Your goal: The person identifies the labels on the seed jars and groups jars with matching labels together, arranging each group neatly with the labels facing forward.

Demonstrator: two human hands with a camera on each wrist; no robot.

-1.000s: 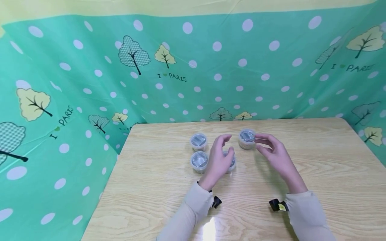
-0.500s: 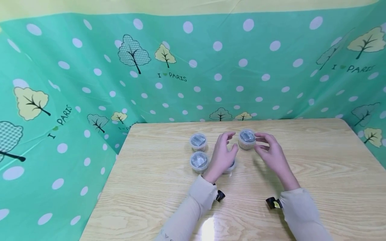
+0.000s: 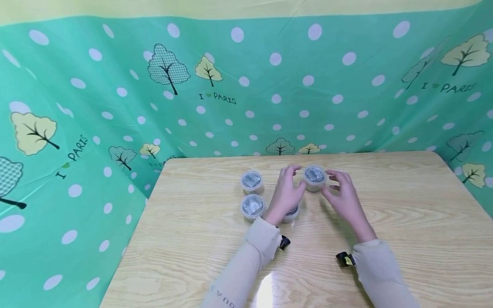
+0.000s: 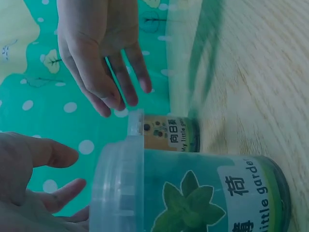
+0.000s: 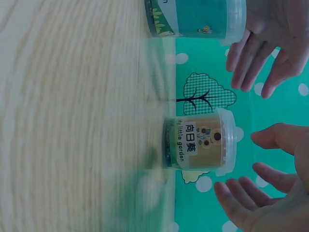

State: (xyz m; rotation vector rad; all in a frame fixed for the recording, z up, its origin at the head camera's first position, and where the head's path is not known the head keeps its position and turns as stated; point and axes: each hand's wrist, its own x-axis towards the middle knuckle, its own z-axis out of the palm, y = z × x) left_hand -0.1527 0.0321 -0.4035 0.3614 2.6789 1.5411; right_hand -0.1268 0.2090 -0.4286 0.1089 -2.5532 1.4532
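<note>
A clear-lidded little plastic pot with an orange sunflower label (image 5: 200, 141) stands upright near the table's back edge; the head view shows it between both hands. My left hand (image 3: 286, 194) is at its left side, thumb and fingers spread and loosely bent. On the other side, my right hand (image 3: 342, 196) curves its fingers toward the pot, with a gap showing in the right wrist view. Neither hand grips anything. Under my left hand stands a second pot with a teal mint label (image 4: 188, 193), partly hidden by that hand in the head view.
Two more lidded pots, a back one (image 3: 251, 182) and a front one (image 3: 253, 207), stand left of my left hand. The wooden table (image 3: 185, 239) ends at a green dotted cloth (image 3: 231, 107) hung behind and to the left.
My left hand has moved right and slightly forward, closer to the sunflower pot. My right hand has shifted slightly left. The pots stay in place.
</note>
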